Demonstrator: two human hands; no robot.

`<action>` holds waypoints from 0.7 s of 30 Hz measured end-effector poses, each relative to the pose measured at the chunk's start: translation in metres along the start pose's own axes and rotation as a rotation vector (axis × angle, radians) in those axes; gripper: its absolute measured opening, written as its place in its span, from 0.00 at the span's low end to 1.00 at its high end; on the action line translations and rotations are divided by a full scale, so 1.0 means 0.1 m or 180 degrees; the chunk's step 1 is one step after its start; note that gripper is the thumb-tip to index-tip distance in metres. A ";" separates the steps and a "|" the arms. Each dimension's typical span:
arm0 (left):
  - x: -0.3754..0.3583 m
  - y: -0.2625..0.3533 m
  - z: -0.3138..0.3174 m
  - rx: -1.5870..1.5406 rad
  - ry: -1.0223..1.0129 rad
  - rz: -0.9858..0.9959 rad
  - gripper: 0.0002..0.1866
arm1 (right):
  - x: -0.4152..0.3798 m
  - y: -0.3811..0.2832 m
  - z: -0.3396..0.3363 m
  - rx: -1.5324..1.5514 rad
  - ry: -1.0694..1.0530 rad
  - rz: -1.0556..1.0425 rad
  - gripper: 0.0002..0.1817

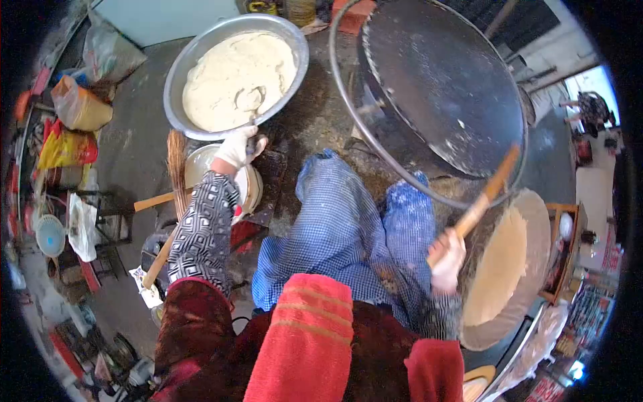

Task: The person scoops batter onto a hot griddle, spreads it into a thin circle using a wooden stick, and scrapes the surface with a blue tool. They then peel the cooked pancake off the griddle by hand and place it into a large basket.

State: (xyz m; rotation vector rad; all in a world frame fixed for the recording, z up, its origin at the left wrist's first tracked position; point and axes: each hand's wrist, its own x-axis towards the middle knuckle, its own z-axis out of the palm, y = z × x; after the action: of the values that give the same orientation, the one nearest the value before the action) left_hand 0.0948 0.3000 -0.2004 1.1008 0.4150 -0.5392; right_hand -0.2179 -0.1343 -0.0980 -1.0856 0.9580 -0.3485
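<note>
Large round dark griddle [445,87], tilted, upper right; pale batter streaks near its lower edge. 
Wide metal basin [175,80], upper left, filled with pale batter [234,77]; a ladle bowl sunk in the batter near centre. 
Stack of thin pale flatbreads [499,268] on a round tray, lower right, just beside the right hand. 
Blue checked apron [341,228] over both knees, centre. 
Red towel [308,342] across the lap, bottom centre. 
Smaller metal pot [197,164] below the basin, partly hidden by the left forearm. 
Straw brush [177,167], upright, left of the pot. 
Long wooden stick [482,197], slanting up to the griddle's lower rim. 
Right hand [447,260], fingers closed round the stick's lower end. 
Left hand [239,146], in a white glove, at the basin's near rim, fingers curled over the rim edge; whether gripping the ladle handle cannot be told.
</note>
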 end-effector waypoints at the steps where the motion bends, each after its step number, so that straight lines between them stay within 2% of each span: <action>1: 0.15 -0.04 0.00 -0.0809 0.0243 -0.0488 0.08 | -0.06 0.01 -0.22 0.0055 0.0252 0.0002 0.15; 3: 0.24 -0.16 0.11 -0.0521 0.0471 -0.0200 0.08 | -0.17 0.36 -0.57 -0.0846 0.0067 -0.0773 0.14; 5: 0.25 -0.32 0.20 -0.0277 0.0377 0.0422 0.11 | -0.32 0.33 -0.43 -0.0544 0.0161 -0.0490 0.14; 6: 0.11 -0.30 0.24 0.0090 0.0360 0.0328 0.10 | -0.35 0.29 -0.31 -0.0475 0.0458 -0.0542 0.13; 7: -0.07 -0.23 0.30 0.0482 0.0338 0.0224 0.09 | -0.34 0.30 -0.31 -0.0601 0.0476 -0.0651 0.13; 9: -0.24 -0.21 0.41 0.0800 0.0856 0.0141 0.07 | -0.32 0.32 -0.34 -0.0429 0.0601 -0.0560 0.13; 10: -0.20 -0.17 0.40 0.0885 0.0817 0.0178 0.15 | -0.32 0.29 -0.31 -0.0283 0.0504 -0.0585 0.13; 11: -0.10 -0.07 0.39 0.0898 0.0816 0.0175 0.15 | -0.37 0.25 -0.25 -0.0400 0.0663 -0.0538 0.12; 13: 0.21 0.26 0.39 0.2141 0.0776 0.0773 0.22 | -0.35 0.27 -0.34 -0.0207 0.0685 -0.0518 0.12; 15: 0.66 0.67 0.44 0.3687 0.0991 0.0694 0.24 | -0.32 0.33 -0.43 -0.0185 0.0737 -0.0534 0.12; 17: 1.45 0.81 0.10 0.5671 0.1066 0.1080 0.25 | -0.33 0.33 -0.46 -0.0178 0.0825 -0.0549 0.11; 21: 1.46 0.75 0.22 0.5527 0.0959 0.0967 0.26 | -0.38 0.29 -0.46 0.0006 0.0876 -0.0428 0.11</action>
State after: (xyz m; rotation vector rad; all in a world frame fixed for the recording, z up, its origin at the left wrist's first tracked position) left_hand 0.2578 0.2766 -0.2204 2.8757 -0.0942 -0.3818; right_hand -0.2822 -0.1229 -0.1110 -1.1214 1.1293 -0.6210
